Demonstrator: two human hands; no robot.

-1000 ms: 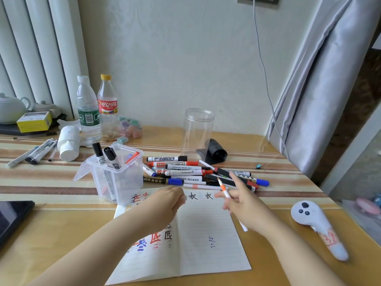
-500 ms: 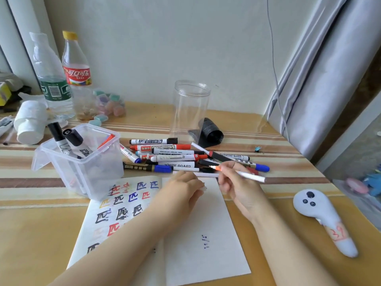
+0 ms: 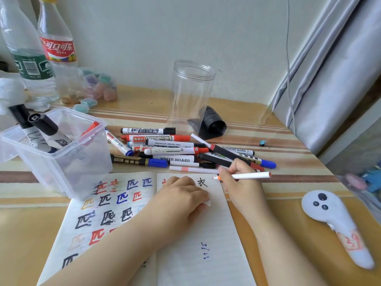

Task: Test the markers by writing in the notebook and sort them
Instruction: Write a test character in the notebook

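An open notebook [image 3: 198, 244] lies on the table, its left page full of coloured characters, its right page with a black character near the top. My right hand [image 3: 241, 182] pinches a thin white marker [image 3: 251, 175] with an orange tip that points left over the page's top edge. My left hand [image 3: 181, 197] rests curled on the right page and holds a small white cap at its fingertips. A pile of several whiteboard markers [image 3: 175, 149] lies just behind the notebook. A clear plastic box [image 3: 68, 162] at the left holds black and red markers.
A tall clear jar [image 3: 191, 93] and a black roll [image 3: 212, 122] stand behind the pile. Two plastic bottles [image 3: 57, 56] and small pastel boxes [image 3: 103, 87] are at the back left. A white controller [image 3: 334, 221] lies at the right. A grey curtain [image 3: 329, 69] hangs at the right.
The view has dropped and closed in on the table. My right hand has turned the orange-tipped marker from upright to level, its tip facing left. My left hand has settled on the right page.
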